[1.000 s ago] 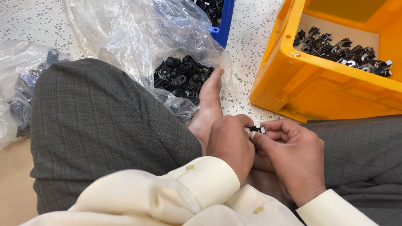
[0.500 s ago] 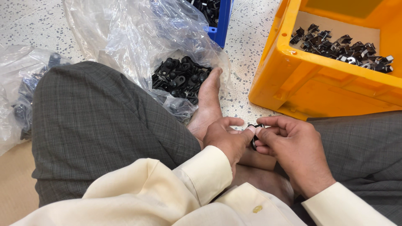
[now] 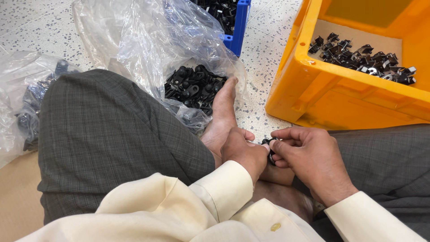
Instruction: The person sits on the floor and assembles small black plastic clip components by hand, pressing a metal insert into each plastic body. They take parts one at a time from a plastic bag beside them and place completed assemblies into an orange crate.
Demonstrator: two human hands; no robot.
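Left hand (image 3: 244, 152), right hand (image 3: 309, 157) still pinch small black part (image 3: 270, 142); unchanged.

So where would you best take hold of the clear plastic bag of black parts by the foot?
Probably at the loose crumpled upper film of the clear plastic bag, coming from above: the black plastic clips pool at its low open mouth beside the bare foot, so a high grip keeps them inside.

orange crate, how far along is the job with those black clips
Done: a thin scatter of black parts lies in the orange crate, covering only some of its floor. In hand: left hand and right hand together pinch one small black clip. Left: a heap of loose clips in the clear bag.
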